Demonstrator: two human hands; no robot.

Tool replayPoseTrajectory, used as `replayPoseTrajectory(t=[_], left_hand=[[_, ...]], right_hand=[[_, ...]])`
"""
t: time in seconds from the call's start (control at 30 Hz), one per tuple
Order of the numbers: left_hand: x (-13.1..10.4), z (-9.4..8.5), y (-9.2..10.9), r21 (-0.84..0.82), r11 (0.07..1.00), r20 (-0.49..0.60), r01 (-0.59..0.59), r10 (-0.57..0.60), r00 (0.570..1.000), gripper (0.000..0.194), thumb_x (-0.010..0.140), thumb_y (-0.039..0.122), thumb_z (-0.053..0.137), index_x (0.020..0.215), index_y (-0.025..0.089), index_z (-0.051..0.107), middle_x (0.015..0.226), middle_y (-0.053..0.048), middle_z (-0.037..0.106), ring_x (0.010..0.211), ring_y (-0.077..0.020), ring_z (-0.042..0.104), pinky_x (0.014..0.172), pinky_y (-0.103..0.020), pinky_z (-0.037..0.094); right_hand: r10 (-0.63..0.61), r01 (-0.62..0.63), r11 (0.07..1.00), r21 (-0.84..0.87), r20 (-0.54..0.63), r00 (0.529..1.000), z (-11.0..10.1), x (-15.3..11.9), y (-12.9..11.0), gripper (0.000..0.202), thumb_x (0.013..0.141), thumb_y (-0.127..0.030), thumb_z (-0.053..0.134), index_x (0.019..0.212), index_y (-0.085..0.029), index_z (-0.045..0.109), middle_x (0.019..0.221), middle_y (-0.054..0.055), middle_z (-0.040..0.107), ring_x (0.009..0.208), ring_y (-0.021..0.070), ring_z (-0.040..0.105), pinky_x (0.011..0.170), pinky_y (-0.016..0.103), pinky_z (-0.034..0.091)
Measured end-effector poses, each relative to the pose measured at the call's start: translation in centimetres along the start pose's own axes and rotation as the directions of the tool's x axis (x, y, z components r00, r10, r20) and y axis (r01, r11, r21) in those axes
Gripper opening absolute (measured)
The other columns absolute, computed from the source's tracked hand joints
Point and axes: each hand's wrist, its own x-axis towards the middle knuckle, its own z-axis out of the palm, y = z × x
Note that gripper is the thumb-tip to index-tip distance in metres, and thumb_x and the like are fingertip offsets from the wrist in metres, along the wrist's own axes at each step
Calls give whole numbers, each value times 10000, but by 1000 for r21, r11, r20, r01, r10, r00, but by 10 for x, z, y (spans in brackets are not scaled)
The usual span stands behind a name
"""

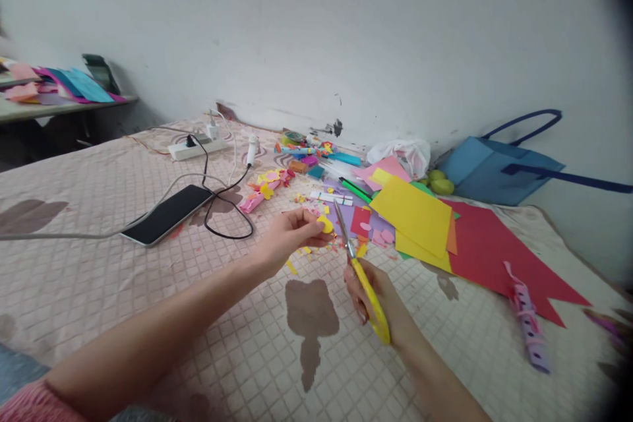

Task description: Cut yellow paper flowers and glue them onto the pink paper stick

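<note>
My left hand (297, 232) pinches a small rounded yellow paper piece (325, 223) between thumb and fingers. Just to its right, my right hand (368, 287) is closed around the yellow handles of the scissors (372, 303). Their metal blades point up and away, a short gap from the yellow piece. Small paper scraps (307, 250) lie under and around both hands. Beyond the blades are a small red paper piece (361, 220) and pink cutouts (382, 237) on purple paper.
A phone (168, 214) and cables lie left, near a power strip (198, 149). Yellow sheets (415, 214) and red paper (494, 247) spread right, beside a lilac paper tube (530, 326). A blue bag (494, 168) stands against the wall. Decorated pink paper (264, 190) sits behind my left hand.
</note>
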Motion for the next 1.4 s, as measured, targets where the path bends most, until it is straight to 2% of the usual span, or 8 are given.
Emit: replayPoseTrajectory(t=[0.13, 0.27, 0.37, 0.53, 0.73, 1.07, 1.27, 1.4], left_hand=[[-3, 3, -1, 148, 982, 140, 121, -142, 980, 229, 695, 310, 700, 702, 132, 556, 705, -72, 694, 656, -141, 666, 650, -254, 526], [-6, 6, -5, 286, 942, 249, 174, -248, 936, 225, 695, 323, 690, 685, 128, 578, 646, -63, 683, 586, -121, 649, 579, -217, 511], [-7, 7, -9, 353, 917, 273, 185, -290, 917, 227, 701, 329, 679, 693, 123, 583, 642, -58, 680, 568, -114, 643, 556, -207, 501], [-6, 7, -14, 406, 896, 278, 182, -311, 909, 249, 701, 325, 679, 695, 113, 549, 622, -45, 664, 562, -111, 626, 546, -215, 488], [-9, 12, -22, 338, 921, 175, 192, -262, 949, 240, 703, 321, 677, 719, 116, 554, 693, -22, 634, 623, -88, 591, 600, -218, 478], [-13, 19, -27, 197, 938, 84, 284, -305, 949, 226, 703, 293, 692, 686, 125, 541, 671, -8, 622, 618, -75, 583, 607, -199, 465], [-5, 9, -17, 110, 971, 77, 212, -221, 972, 225, 690, 271, 710, 683, 119, 545, 669, -23, 649, 656, -100, 626, 698, -243, 495], [5, -4, -4, 69, 981, 96, 182, -188, 978, 244, 681, 274, 724, 700, 119, 537, 716, -52, 684, 673, -124, 655, 715, -272, 512]], right_hand=[[10, -8, 994, 110, -15, 1000, -3, 0, -9, 352, 719, -503, 589, 675, -210, 398, 515, -91, 414, 328, 40, 294, 313, 190, 317], [-35, 41, 977, 211, -33, 999, -5, 0, -10, 314, 687, -406, 661, 763, -206, 430, 665, -59, 516, 379, 35, 353, 342, 186, 340], [-55, 60, 974, 218, -28, 998, -5, 0, -5, 305, 684, -353, 680, 782, -207, 431, 777, -36, 550, 421, 37, 401, 354, 182, 348], [-61, 67, 982, 178, -39, 997, -3, 3, 1, 287, 698, -334, 674, 765, -208, 425, 652, -68, 496, 410, 48, 388, 350, 182, 343], [-62, 88, 971, 224, -124, 990, -1, 4, 4, 290, 696, -335, 687, 769, -211, 435, 698, -60, 519, 419, 50, 405, 359, 191, 347], [-29, 76, 965, 252, -185, 982, -2, 5, 6, 320, 680, -365, 708, 768, -211, 442, 650, -66, 529, 406, 53, 403, 368, 191, 351], [-68, 78, 986, 145, -72, 995, -6, 3, 0, 291, 796, -469, 540, 746, -208, 422, 586, -67, 479, 362, 52, 368, 364, 200, 349], [-38, 38, 998, -42, 16, 999, -12, 0, -2, 330, 803, -518, 479, 707, -210, 409, 514, -79, 376, 403, 80, 391, 384, 204, 365]])
